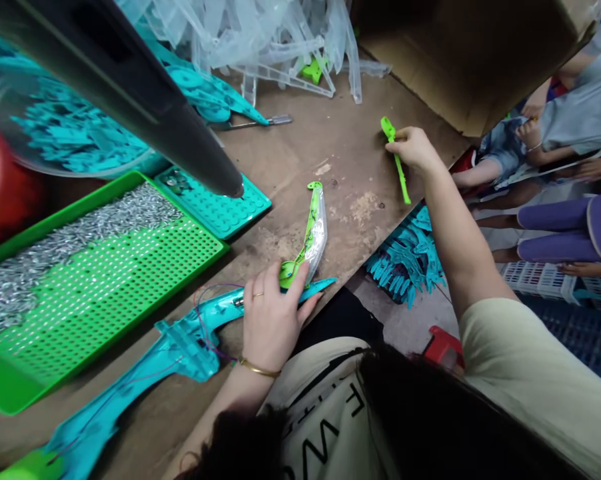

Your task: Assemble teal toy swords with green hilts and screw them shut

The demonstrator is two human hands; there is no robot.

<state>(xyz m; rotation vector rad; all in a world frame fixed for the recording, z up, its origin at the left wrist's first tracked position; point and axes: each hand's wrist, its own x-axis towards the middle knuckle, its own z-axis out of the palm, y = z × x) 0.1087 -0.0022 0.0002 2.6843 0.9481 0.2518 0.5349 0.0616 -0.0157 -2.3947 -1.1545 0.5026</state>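
Note:
My left hand [273, 320] is closed over the blade end of a turquoise sword-shaped plastic shell [183, 350], whose tip shows between thumb and index finger. Thin wires and a small metal cylinder [238, 301] lie along the shell. The fingers also touch the round end of a curved lime-green and clear plastic piece [316, 233], which lies on the table with thin wires in it. Farther right, my right hand [416, 148] pinches a slim lime-green plastic strip [400, 170] with a wider head, close to the table's edge.
A green perforated tray [145, 287] of screws stands left, beside a turquoise tray [240, 207]. A dark tool [195, 133] hangs over them. Clear plastic parts [280, 40] are heaped behind; a cardboard box [455, 73] stands back right. Turquoise parts [410, 260] lie below the edge. People sit at right.

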